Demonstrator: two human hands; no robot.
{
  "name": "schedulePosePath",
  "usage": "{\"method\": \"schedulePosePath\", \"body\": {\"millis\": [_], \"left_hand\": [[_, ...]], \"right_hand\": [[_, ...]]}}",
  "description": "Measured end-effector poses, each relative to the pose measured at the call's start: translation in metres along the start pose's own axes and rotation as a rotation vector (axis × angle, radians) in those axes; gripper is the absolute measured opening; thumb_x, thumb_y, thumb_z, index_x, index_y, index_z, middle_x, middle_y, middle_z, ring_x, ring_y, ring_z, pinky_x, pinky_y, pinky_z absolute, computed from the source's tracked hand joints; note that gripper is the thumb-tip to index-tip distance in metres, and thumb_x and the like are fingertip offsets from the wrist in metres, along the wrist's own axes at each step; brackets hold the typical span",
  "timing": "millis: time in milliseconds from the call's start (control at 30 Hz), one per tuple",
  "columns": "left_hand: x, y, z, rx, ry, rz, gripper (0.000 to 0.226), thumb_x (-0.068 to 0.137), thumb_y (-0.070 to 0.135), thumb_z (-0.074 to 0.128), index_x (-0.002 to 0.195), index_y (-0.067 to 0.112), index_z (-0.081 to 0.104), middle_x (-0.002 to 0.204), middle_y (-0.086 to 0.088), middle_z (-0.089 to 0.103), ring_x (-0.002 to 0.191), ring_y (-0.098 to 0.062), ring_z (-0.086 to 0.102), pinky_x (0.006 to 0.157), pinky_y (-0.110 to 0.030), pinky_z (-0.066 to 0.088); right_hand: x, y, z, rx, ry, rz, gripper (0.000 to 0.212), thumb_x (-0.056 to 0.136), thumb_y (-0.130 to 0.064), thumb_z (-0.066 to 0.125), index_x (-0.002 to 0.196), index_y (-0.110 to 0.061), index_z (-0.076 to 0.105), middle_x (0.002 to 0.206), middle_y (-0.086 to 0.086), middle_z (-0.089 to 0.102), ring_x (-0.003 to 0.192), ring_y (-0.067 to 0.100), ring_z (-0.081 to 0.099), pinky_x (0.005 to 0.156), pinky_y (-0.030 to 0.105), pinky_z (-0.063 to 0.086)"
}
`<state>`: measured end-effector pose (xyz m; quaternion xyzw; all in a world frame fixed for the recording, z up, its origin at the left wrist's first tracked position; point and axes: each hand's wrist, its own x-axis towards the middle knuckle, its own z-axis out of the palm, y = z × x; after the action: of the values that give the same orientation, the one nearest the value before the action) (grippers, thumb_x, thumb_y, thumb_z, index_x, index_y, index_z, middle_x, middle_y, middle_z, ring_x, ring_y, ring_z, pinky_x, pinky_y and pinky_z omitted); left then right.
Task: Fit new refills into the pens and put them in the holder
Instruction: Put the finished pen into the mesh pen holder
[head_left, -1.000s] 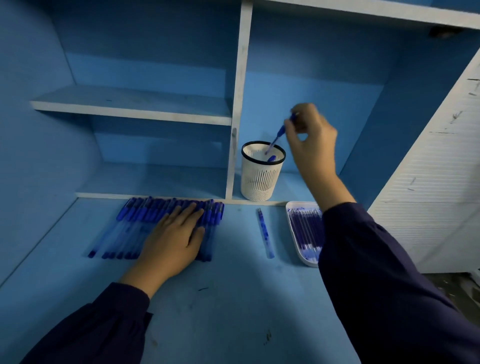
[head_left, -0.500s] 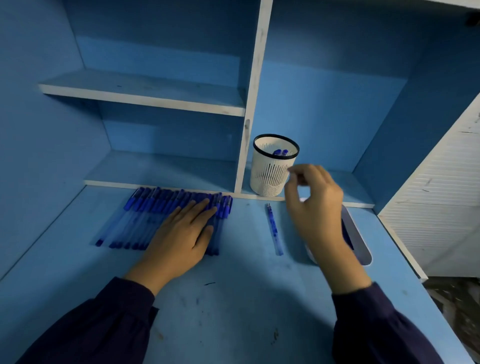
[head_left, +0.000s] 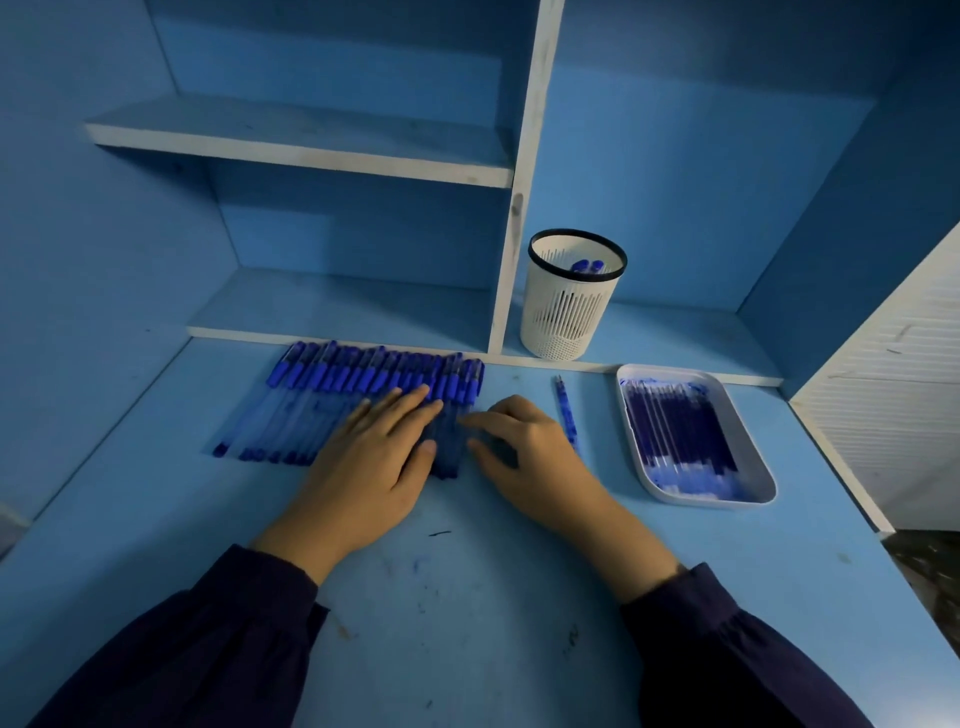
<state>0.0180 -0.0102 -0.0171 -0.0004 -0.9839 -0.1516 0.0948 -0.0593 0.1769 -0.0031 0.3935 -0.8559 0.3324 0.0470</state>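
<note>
A row of blue-capped pens with clear plastic barrels (head_left: 358, 395) is laid side by side on the blue-painted counter (head_left: 467, 597), caps pointed toward 12 o'clock. The left hand (head_left: 379, 457) is spread flat upon the right part of this row, fingers straight and pressed on the barrels. The right hand (head_left: 524, 457) is set just beside it at 3 o'clock, fingers loosely curved, forefinger and thumb parted, their tips brought against the rightmost pen of the row; whether that pen is gripped cannot be told through the blur. A single slim blue pen (head_left: 566, 410) is laid alone just at 3 o'clock of the right hand. Farther at 3 o'clock a white rounded plastic tray (head_left: 717, 499) is seen, filled with dark blue refills (head_left: 680, 431). At about 1 o'clock from the hands, on the low back shelf (head_left: 675, 332) just right of the white upright divider (head_left: 519, 208), a white slotted plastic holder with a black rim (head_left: 571, 312) is stood upright, and two blue pen caps (head_left: 587, 266) are seen inside it.
</note>
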Motion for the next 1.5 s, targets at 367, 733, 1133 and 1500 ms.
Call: {"method": "schedulePosePath", "body": {"millis": [367, 733, 1133, 1500], "left_hand": [[0.0, 0.0, -0.001, 0.024, -0.025, -0.007, 0.075, 0.091, 0.057, 0.004, 0.155, 0.028, 0.028, 0.164, 0.012, 0.015, 0.152, -0.01, 0.011, 0.119, -0.025, -0.005], [-0.001, 0.005, -0.005, 0.057, 0.004, 0.016, 0.07, 0.094, 0.053, 0.007, 0.153, 0.027, 0.035, 0.163, 0.008, 0.025, 0.15, -0.014, 0.022, 0.119, -0.028, 0.003], [0.0, 0.007, -0.003, 0.032, 0.038, 0.048, 0.067, 0.096, 0.051, 0.014, 0.151, 0.025, 0.04, 0.16, 0.006, 0.032, 0.149, -0.015, 0.028, 0.121, -0.032, 0.012], [0.002, 0.053, -0.008, -0.845, 0.282, -0.085, 0.052, 0.1, 0.043, 0.048, 0.148, 0.026, 0.041, 0.128, 0.021, 0.061, 0.123, 0.006, 0.055, 0.103, -0.011, 0.04]], "right_hand": [[-0.002, -0.002, -0.005, 0.027, 0.051, 0.178, 0.023, 0.083, -0.018, 0.072, 0.105, -0.011, 0.067, 0.094, 0.003, 0.054, 0.073, 0.014, 0.053, 0.069, 0.01, 0.041], [-0.014, 0.0, -0.029, 0.047, 0.034, 0.425, 0.025, 0.082, -0.003, 0.057, 0.106, -0.01, 0.061, 0.078, 0.01, 0.068, 0.071, 0.026, 0.063, 0.057, 0.021, 0.046], [-0.019, -0.003, -0.03, -0.021, 0.071, 0.449, 0.026, 0.081, -0.007, 0.062, 0.107, -0.01, 0.066, 0.083, 0.005, 0.066, 0.075, 0.022, 0.062, 0.074, 0.033, 0.054], [-0.034, -0.038, -0.029, 0.876, 0.297, 0.458, 0.019, 0.087, -0.005, 0.067, 0.097, -0.02, 0.072, 0.074, -0.002, 0.069, 0.068, 0.01, 0.061, 0.068, 0.022, 0.051]]}}
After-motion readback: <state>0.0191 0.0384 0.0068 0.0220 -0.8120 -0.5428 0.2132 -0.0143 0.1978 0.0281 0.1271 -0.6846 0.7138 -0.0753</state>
